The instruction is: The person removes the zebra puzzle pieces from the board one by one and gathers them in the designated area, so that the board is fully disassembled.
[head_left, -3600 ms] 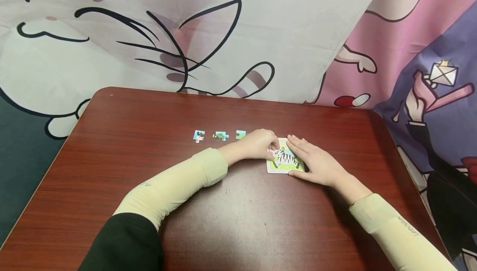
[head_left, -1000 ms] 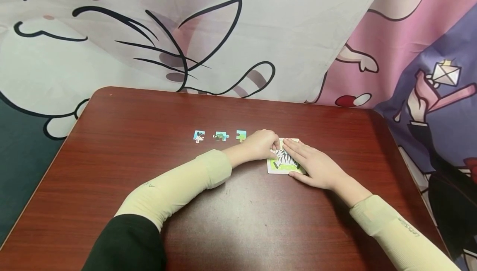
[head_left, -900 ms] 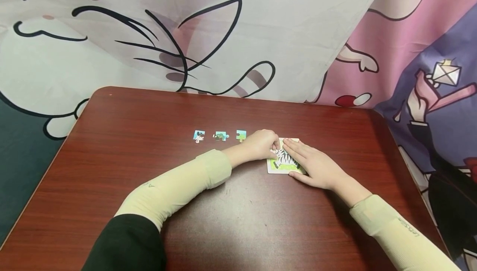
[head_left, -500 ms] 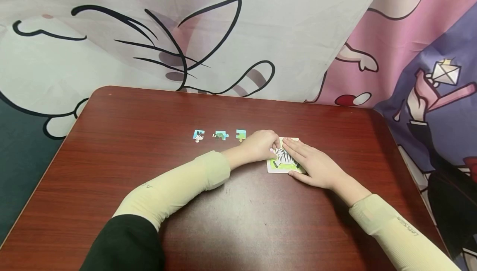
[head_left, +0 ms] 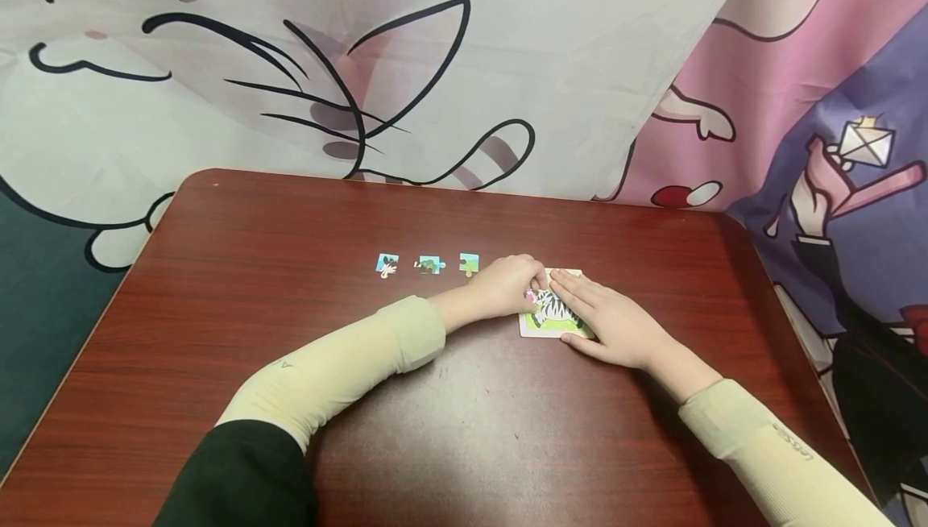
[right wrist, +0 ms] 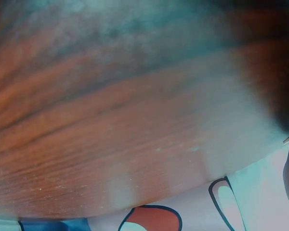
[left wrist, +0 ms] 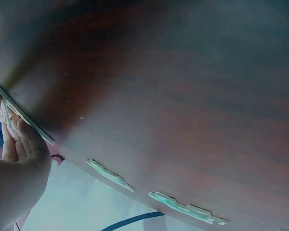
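A small square jigsaw puzzle (head_left: 557, 316) with a zebra on green lies on the table, right of centre in the head view. My left hand (head_left: 505, 285) is at its left side, pinching a small puzzle piece (left wrist: 7, 114) between thumb and fingers; a pink bit shows by the fingertips, the rest is hidden. My right hand (head_left: 619, 321) lies flat with straight fingers over the puzzle's right part, thumb at the near edge. Left of them lie three loose pieces: one with a black-and-white head (head_left: 387, 265), one blue-green (head_left: 430, 264), one green and blue (head_left: 469, 263).
The reddish-brown wooden table (head_left: 435, 438) carries the puzzle and pieces. Behind its far edge hangs a white cloth (head_left: 580, 68) with a cat drawing, beside a pink and purple printed cloth (head_left: 812, 35).
Since the oldest frame my right hand has shifted slightly left over the puzzle. My left hand stays at the left side, its fingers shifting a little. The loose pieces have not moved.
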`<state>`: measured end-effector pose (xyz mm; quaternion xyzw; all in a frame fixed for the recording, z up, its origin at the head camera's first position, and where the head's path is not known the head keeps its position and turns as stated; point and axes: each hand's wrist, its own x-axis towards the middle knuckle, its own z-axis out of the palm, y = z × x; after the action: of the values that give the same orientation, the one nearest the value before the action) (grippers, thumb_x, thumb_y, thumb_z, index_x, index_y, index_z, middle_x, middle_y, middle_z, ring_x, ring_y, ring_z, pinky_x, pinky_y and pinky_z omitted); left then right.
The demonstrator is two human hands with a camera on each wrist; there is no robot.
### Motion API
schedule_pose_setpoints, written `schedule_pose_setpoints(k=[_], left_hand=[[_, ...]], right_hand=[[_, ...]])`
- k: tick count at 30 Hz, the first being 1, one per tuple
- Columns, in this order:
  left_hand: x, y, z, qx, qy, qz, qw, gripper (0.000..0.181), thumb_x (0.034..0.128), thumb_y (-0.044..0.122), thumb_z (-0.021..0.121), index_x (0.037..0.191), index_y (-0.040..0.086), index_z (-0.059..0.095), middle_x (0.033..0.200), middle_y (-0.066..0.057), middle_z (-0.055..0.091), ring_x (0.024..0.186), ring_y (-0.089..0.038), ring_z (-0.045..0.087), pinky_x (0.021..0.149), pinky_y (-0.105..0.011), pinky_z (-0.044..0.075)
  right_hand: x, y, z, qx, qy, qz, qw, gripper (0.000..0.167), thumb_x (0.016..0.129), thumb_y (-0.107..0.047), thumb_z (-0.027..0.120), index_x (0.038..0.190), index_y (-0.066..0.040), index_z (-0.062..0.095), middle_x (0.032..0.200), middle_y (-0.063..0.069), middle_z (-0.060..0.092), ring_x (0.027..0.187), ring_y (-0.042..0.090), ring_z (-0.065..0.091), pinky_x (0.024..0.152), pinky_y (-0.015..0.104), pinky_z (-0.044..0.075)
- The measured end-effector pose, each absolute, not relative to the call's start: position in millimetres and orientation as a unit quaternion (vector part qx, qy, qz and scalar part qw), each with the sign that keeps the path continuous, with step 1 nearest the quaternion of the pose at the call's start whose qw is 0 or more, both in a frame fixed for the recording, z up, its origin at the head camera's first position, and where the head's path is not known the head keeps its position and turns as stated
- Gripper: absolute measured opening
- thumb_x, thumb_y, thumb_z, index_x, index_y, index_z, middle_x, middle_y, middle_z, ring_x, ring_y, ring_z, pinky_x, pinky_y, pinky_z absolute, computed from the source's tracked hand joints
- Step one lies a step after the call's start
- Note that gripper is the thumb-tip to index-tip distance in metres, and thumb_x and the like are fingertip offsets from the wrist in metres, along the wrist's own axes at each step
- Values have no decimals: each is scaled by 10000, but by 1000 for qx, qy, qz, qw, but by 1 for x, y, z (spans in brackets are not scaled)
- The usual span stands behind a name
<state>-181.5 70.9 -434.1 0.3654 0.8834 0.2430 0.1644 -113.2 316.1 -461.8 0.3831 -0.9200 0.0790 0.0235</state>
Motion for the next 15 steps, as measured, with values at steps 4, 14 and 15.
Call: schedule_pose_setpoints(k=[4,14,15], left_hand=[[-182,71,-434,365,878,262,167,270,889,102,841,1132,98,724,1129,-31,730,1041,-155,678,927,-284,550],[-182,71,-433,386,867,264,171,161,906,62,801,1055,115,777,1027,-10,774,936,-121,676,839,-252,540],[-182,71,-433,389,866,265,172,145,908,54,791,1039,115,777,1007,-8,771,915,-114,667,820,-240,530]], right_hand=[[-113,315,-461,380,-921,78,18,836,929,-364,754,1606,-6,418,1654,171,465,1512,328,488,1211,558,410],[-113,315,-461,382,-922,67,19,827,937,-381,737,1606,-11,421,1642,187,476,1505,339,496,1203,563,420],[-113,315,-461,381,-922,65,18,824,941,-383,732,1606,-11,420,1643,188,475,1506,340,495,1204,563,421]])
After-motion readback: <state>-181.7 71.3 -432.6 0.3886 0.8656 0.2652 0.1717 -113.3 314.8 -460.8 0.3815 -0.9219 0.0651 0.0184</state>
